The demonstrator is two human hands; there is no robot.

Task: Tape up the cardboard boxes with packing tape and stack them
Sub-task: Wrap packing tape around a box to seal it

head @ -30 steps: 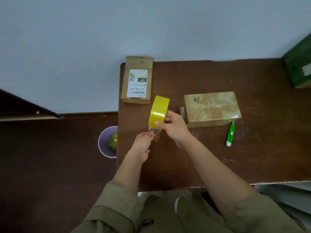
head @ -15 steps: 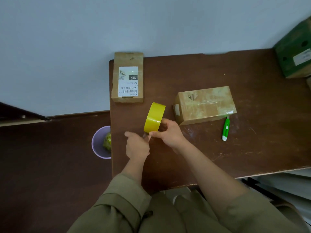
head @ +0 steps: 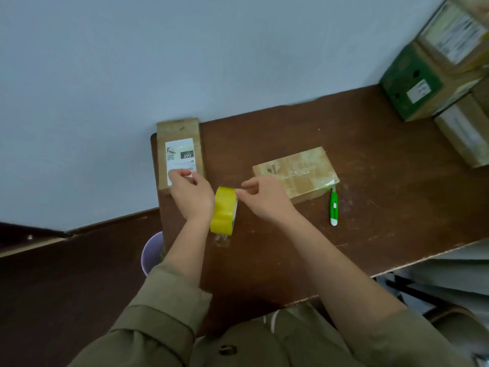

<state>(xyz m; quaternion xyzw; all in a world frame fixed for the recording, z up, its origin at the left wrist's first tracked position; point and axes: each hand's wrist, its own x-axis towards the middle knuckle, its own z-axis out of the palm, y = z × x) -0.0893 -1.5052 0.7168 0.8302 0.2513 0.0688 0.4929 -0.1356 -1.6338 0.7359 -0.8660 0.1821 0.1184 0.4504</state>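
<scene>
A yellow packing tape roll (head: 223, 211) stands on edge on the brown table (head: 370, 160), between my hands. My right hand (head: 266, 198) is beside it, thumb tip touching the roll's upper rim and index finger lifted off it. My left hand (head: 191, 194) reaches over the near end of a small labelled cardboard box (head: 177, 131) at the table's far left corner, fingertips resting on its white label. A second cardboard box (head: 299, 168), glossy with tape, lies to the right of my right hand.
A green utility knife (head: 334, 207) lies by the taped box's right end. Green and brown cartons (head: 412, 83) are stacked at the far right. A lilac bin (head: 151, 251) stands on the floor left of the table. The wall is close behind.
The roll went from held in the air to standing on the table. My left hand left the tape end and moved up onto the labelled box. My right hand loosened its hold.
</scene>
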